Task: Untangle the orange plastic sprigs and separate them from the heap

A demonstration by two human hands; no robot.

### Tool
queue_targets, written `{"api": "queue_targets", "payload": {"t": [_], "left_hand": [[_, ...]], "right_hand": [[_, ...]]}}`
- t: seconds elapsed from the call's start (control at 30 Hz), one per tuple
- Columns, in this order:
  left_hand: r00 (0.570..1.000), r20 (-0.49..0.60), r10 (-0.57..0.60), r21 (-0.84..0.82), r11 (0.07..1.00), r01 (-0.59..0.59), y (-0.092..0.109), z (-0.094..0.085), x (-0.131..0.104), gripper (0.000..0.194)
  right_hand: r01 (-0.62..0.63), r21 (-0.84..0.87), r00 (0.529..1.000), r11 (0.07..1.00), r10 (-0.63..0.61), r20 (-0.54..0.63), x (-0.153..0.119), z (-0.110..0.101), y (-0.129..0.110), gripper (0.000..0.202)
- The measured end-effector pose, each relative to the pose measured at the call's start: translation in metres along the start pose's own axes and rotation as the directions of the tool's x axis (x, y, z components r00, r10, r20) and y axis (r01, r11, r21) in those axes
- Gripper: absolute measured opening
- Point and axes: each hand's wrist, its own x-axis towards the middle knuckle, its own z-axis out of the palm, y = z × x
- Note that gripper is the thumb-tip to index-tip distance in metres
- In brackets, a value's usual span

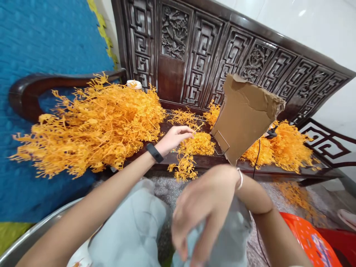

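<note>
My left hand (pixel 176 139), with a black band at its wrist, reaches over the dark wooden bench seat. Its fingertips close at the edge of a small heap of orange branching plastic sprigs (pixel 198 142), seemingly pinching a sprig. Some sprigs (pixel 185 167) hang over the seat's front edge below that hand. Nearer the camera, my right hand (pixel 204 207) hangs over my lap, blurred. Its thumb and fingers point down and apart, and nothing shows between them. A large mound of the same sprigs (pixel 102 126) fills the bench's left end.
An upright cardboard sheet (pixel 244 115) with a bent wire stands right of the small heap. Behind it are more orange sprigs (pixel 292 146) and a black cable (pixel 257 159). A carved backrest (pixel 174 74) closes the rear. A red stool (pixel 308 233) and metal basin (pixel 36 231) flank my legs.
</note>
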Motion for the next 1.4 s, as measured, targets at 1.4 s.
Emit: {"api": "queue_targets", "payload": {"t": [1.4], "left_hand": [[0.99, -0.122, -0.066, -0.214, 0.976, 0.039, -0.009, -0.007, -0.009, 0.018]], "right_hand": [[0.022, 0.512, 0.098, 0.859, 0.508, -0.856, -0.052, -0.009, 0.117, 0.006]]}}
